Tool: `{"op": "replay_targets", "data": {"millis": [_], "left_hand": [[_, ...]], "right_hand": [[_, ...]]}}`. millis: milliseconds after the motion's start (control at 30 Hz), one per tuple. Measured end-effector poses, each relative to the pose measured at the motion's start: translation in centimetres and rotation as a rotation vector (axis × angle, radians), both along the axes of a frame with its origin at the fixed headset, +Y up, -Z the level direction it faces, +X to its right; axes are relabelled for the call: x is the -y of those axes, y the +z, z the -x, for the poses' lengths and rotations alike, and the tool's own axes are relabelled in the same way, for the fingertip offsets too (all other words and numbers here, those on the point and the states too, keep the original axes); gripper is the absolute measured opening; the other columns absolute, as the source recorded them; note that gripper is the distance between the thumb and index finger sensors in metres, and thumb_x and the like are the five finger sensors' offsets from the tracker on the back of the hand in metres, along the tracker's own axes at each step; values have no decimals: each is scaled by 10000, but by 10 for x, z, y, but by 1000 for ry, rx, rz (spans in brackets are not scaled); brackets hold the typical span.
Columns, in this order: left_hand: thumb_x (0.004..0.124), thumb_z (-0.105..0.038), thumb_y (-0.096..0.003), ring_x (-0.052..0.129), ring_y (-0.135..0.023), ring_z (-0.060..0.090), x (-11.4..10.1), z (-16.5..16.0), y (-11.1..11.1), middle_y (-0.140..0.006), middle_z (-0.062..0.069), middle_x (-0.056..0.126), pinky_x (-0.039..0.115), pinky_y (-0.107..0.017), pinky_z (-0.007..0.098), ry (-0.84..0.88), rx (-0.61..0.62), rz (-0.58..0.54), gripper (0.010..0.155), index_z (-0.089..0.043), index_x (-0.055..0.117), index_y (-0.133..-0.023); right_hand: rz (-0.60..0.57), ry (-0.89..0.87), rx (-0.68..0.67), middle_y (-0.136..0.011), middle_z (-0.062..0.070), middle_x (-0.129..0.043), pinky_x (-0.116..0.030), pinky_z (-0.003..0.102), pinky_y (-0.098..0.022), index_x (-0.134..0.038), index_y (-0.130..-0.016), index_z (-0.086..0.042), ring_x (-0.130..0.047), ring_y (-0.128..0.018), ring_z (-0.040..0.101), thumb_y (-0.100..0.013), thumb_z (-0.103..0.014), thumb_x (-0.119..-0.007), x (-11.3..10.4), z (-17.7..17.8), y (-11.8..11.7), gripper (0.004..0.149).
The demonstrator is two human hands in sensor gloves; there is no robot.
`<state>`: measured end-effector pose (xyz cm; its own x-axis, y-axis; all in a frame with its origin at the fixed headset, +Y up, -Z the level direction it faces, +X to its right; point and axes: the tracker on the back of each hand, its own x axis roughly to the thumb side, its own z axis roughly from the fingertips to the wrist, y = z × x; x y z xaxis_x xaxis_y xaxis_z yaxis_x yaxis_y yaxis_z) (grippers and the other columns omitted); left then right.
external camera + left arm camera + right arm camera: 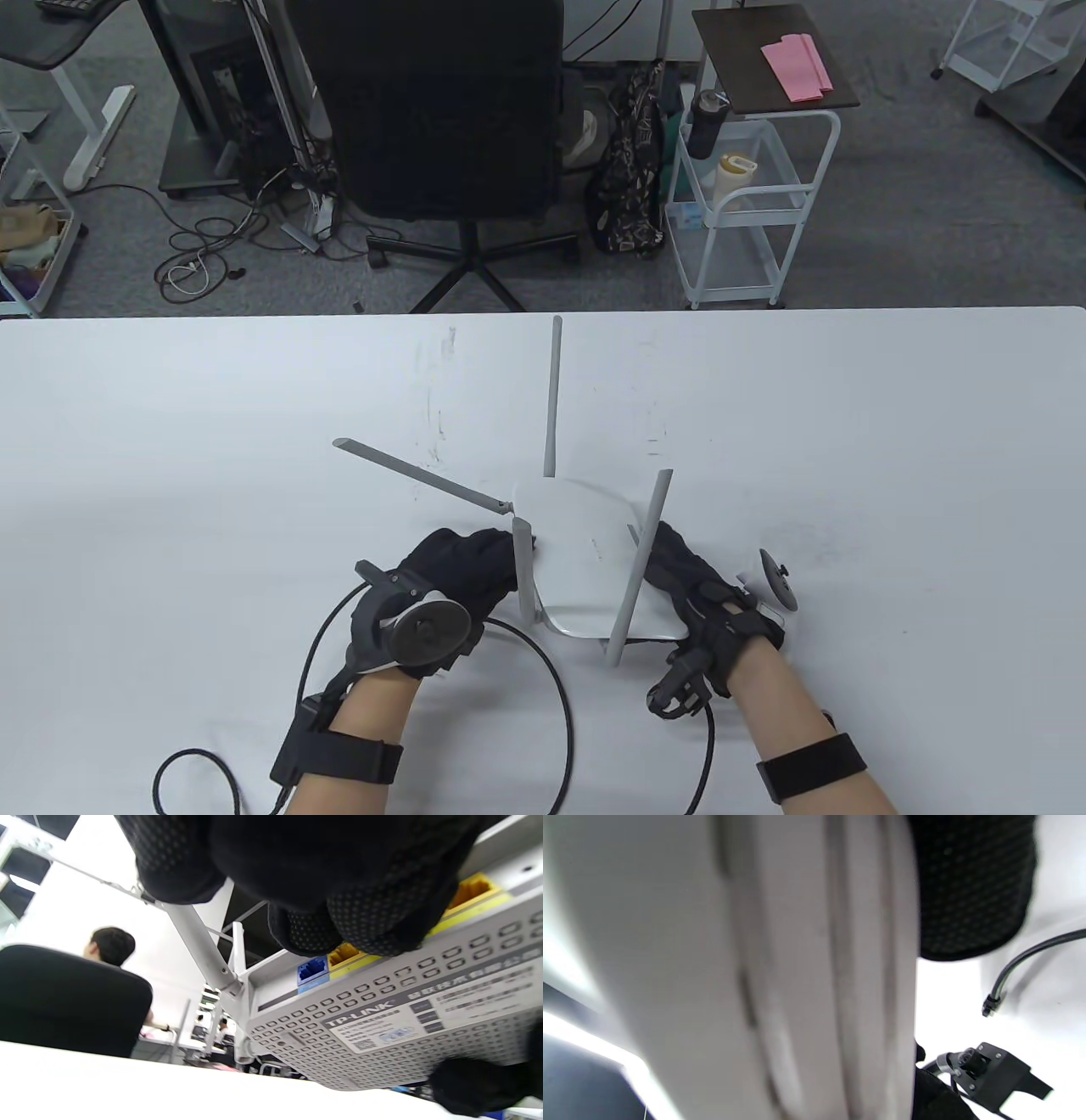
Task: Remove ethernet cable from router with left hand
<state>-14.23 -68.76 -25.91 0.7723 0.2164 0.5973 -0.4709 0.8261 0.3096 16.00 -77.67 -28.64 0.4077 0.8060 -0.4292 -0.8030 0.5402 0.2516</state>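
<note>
The white router (585,552) with four grey antennas is tilted up off the table, held between both hands. My left hand (462,564) is at its left rear edge; in the left wrist view its fingers (360,921) lie over the port row of the router (382,1018). The blue port (312,968) and the yellow ports beside the fingers are empty. A black cable (556,688) loops on the table; its plug end (987,1010) lies free, plugged into nothing. My right hand (679,569) grips the router's right edge (797,963).
The table's far edge (543,312) runs across the view, with an office chair (433,110) and a white cart (747,212) behind it. Black glove cables (195,772) trail from my wrists near the front edge.
</note>
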Motion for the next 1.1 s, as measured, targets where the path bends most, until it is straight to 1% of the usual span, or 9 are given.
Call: {"op": "replay_targets", "data": {"millis": [33,100,133,167,267,333,400,533,1100], "left_hand": [[995,-429,-335,990,-124,27,-1,1,-2,-675,-57,1011,972,-425,305,8,31,50,480,-396,887,-802],[994,-414,-326,989,-131,40,-3,5,-3,-676,-54,1015,965,-436,319,7,25,49,482,-400,898,-798],[992,-407,-332,987,-134,46,-2,9,-4,-677,-44,1014,959,-441,324,-39,-13,50,472,-389,903,-795],[972,-450,-336,990,-141,4,0,20,-5,-677,-82,1011,974,-444,285,-75,-79,19,476,-414,880,-802],[982,-428,-346,1006,-163,30,9,37,-12,-679,-50,1019,955,-456,328,100,-96,85,479,-368,890,-812],[975,-444,-344,1008,-173,21,6,34,-11,-678,-64,1017,951,-462,324,76,-131,42,483,-379,881,-813],[969,-450,-348,1010,-183,19,2,27,-8,-683,-69,1013,948,-469,324,72,-123,21,485,-383,872,-819],[951,-466,-358,1016,-217,12,-5,16,-1,-701,-83,1005,938,-488,330,35,-141,-50,488,-393,856,-831],[901,-461,-417,1061,-522,42,-6,16,2,-805,-88,961,826,-643,426,-24,-203,-78,494,-395,794,-895]], "right_hand": [[-15,0,-19,-911,406,-530,-974,378,-282,-106,-1071,-56,-1025,-519,391,-605,-215,-644,0,-1,-3,729],[-35,5,-20,-908,409,-533,-972,385,-277,-113,-1073,-57,-1025,-511,397,-604,-211,-650,-1,-7,-6,730],[-45,30,1,-909,403,-544,-975,380,-272,-123,-1076,-61,-1030,-506,390,-602,-217,-653,-2,-12,-7,728],[-57,28,43,-910,393,-556,-982,363,-273,-124,-1079,-60,-1037,-507,373,-605,-228,-650,0,-20,-9,728],[38,-122,156,-908,398,-542,-980,363,-277,-114,-1078,-74,-1032,-507,380,-606,-226,-644,2,-25,-8,726],[-6,-157,159,-921,394,-518,-970,370,-298,-85,-1073,-78,-1018,-531,382,-614,-228,-632,0,-25,-10,730],[-49,-112,158,-924,383,-530,-975,358,-298,-91,-1076,-81,-1025,-530,368,-613,-238,-632,-3,-27,-12,730],[-60,-119,151,-928,384,-522,-970,365,-305,-85,-1076,-82,-1018,-540,373,-616,-238,-631,-3,-25,-11,731],[-136,-90,187,-938,375,-515,-964,369,-317,-80,-1077,-91,-1012,-554,371,-618,-247,-624,-4,-27,-12,729]]}}
